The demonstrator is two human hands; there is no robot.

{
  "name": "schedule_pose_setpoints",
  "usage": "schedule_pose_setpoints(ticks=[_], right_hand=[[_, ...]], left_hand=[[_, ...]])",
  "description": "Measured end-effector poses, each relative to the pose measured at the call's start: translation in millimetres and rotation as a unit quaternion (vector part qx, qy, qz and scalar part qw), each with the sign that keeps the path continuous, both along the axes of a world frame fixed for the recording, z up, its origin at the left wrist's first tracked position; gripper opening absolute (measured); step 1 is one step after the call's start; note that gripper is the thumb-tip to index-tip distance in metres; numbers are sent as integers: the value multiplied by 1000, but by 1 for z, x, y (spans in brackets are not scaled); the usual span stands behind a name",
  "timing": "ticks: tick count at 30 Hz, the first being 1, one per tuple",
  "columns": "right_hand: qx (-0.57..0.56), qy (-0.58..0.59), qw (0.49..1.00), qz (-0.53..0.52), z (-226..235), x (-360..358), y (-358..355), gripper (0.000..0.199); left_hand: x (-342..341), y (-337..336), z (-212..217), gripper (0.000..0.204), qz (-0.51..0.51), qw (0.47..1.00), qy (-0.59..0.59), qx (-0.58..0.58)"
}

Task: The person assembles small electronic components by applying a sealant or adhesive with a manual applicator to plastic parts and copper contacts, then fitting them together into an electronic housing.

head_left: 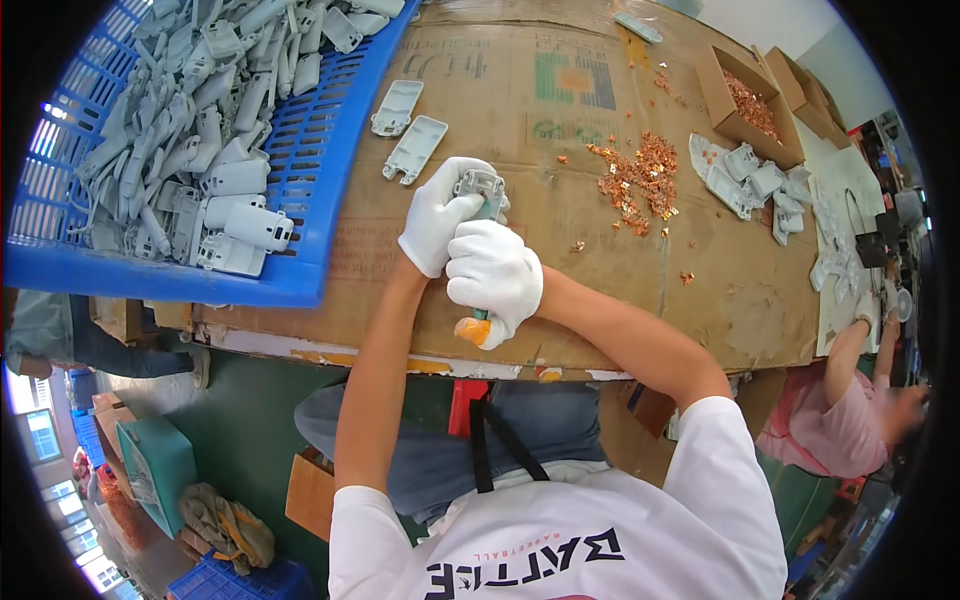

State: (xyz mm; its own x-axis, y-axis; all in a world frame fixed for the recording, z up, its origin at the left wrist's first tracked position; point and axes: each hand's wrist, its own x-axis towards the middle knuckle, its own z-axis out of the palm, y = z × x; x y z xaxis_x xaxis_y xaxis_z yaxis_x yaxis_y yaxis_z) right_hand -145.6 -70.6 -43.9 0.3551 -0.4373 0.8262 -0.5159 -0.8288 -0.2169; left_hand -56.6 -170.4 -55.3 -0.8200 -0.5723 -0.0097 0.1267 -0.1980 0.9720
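Note:
Both my hands wear white knitted gloves and meet just above the near part of the cardboard-covered table. My left hand (432, 218) is closed around a small grey plastic housing (480, 184), whose open, ribbed end shows beyond the fingers. Against it, my right hand (496, 275) is wrapped round a hand tool with a teal handle and an orange end (474, 329); its working tip is hidden. Two flat grey plastic covers, one (397, 107) behind the other (415, 149), lie just beyond my left hand.
A blue crate (330, 200) heaped with grey plastic housings stands at the left. Small copper-coloured parts (640, 180) lie scattered to the right, near a cardboard box (745, 105) of more. Grey pieces (755, 185) sit on plastic wrap. A co-worker (830, 410) is at the far right.

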Motion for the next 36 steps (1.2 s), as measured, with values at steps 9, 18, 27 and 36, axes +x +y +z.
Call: schedule_pose_setpoints(ticks=[9, 18, 27, 36], right_hand=[[0, -27, 1000, -2, -2, 0, -1, 29], [17, -56, 998, 1, 0, -8, -2, 28], [14, -40, 999, 1, 4, 1, -3, 26], [19, -46, 999, 16, 7, -5, -4, 17]], left_hand=[[2, 1, 9, 31, -24, 999, -3, 38], [-1, 1, 8, 20, 0, 1000, -19, 17], [5, 7, 5, 19, 4, 1000, 6, 9], [4, 2, 0, 23, -26, 999, 16, -16]])
